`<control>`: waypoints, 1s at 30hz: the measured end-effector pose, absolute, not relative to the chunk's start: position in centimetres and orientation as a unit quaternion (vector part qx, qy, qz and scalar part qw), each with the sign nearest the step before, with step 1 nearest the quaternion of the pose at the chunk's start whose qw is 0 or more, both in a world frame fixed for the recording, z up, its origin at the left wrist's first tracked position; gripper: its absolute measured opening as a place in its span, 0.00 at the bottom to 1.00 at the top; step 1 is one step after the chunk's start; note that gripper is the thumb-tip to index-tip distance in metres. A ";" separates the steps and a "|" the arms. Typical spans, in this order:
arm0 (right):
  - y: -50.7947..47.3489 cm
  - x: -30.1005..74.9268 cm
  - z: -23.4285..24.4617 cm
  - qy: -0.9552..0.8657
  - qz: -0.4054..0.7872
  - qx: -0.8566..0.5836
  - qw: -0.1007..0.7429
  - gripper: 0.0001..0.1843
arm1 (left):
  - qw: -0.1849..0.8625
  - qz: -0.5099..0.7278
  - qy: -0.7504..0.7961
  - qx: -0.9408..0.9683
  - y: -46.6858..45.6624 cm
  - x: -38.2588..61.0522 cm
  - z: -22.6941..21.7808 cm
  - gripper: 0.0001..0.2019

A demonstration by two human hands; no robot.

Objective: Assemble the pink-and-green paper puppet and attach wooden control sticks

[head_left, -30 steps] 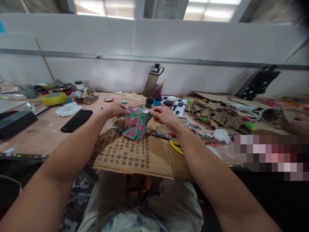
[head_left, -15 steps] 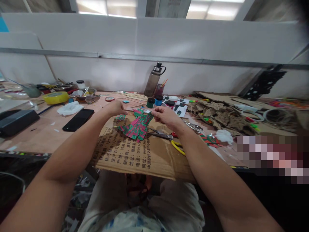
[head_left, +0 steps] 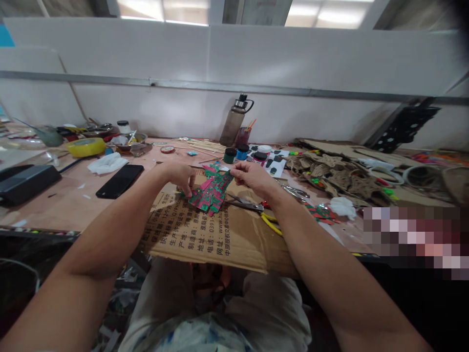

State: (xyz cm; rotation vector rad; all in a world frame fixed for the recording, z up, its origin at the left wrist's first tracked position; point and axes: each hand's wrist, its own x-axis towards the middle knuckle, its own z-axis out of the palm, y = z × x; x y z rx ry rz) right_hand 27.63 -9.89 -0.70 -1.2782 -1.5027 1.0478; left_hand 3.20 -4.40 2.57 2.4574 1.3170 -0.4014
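Note:
A green-and-pink patterned dress-shaped cutout (head_left: pixel 212 193) lies over a printed cardboard sheet (head_left: pixel 242 234) in front of me. My right hand (head_left: pixel 249 176) pinches its upper right edge between thumb and fingers. At its lower left edge, my left hand (head_left: pixel 179 177) has its fingers bent down and closed on the corner, partly hiding it. Scissors with yellow-and-red handles (head_left: pixel 252 205) rest on the cardboard right of the cutout, blades apart, close to my right wrist.
Behind the cardboard stand paint jars (head_left: pixel 230 155) and a tilted water bottle (head_left: pixel 232 120). A black phone (head_left: pixel 120 181), tissue (head_left: pixel 107 163) and yellow tape roll (head_left: pixel 86 147) are on the left. Brown woven pieces (head_left: pixel 340 178) pile up on the right, near metal tools (head_left: pixel 293 189).
My left hand has moved down and slightly right onto the cutout's lower left corner, covering the small patterned bit seen there before. The right hand keeps its pinch, almost unmoved.

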 end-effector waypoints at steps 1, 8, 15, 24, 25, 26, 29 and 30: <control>-9.9 27.6 -0.8 -0.605 0.421 -0.512 0.440 0.08 | 0.165 -0.131 0.457 0.864 -4.5 3.3 2.5 0.20; -9.9 27.6 -1.0 -0.606 0.426 -0.509 0.439 0.11 | 0.181 -0.123 0.465 0.858 -5.2 4.1 1.9 0.14; -10.2 27.5 -0.6 -0.611 0.424 -0.510 0.432 0.09 | 0.244 -0.125 0.441 0.855 -4.3 4.0 1.4 0.14; -10.0 27.6 -0.6 -0.614 0.422 -0.502 0.439 0.12 | 0.339 -0.029 0.409 0.847 -4.1 3.6 1.5 0.14; -10.1 27.7 -0.6 -0.614 0.422 -0.503 0.438 0.12 | 0.341 -0.019 0.419 0.841 -4.1 3.5 1.5 0.14; -10.1 27.7 -0.5 -0.613 0.423 -0.504 0.437 0.13 | 0.343 -0.012 0.428 0.836 -4.1 3.5 1.6 0.14; -10.2 27.8 -0.3 -0.607 0.429 -0.505 0.439 0.16 | 0.353 -0.007 0.435 0.829 -4.3 3.5 2.1 0.15; -10.3 27.8 -0.2 -0.605 0.432 -0.504 0.440 0.17 | 0.355 -0.005 0.432 0.829 -4.4 3.5 2.3 0.15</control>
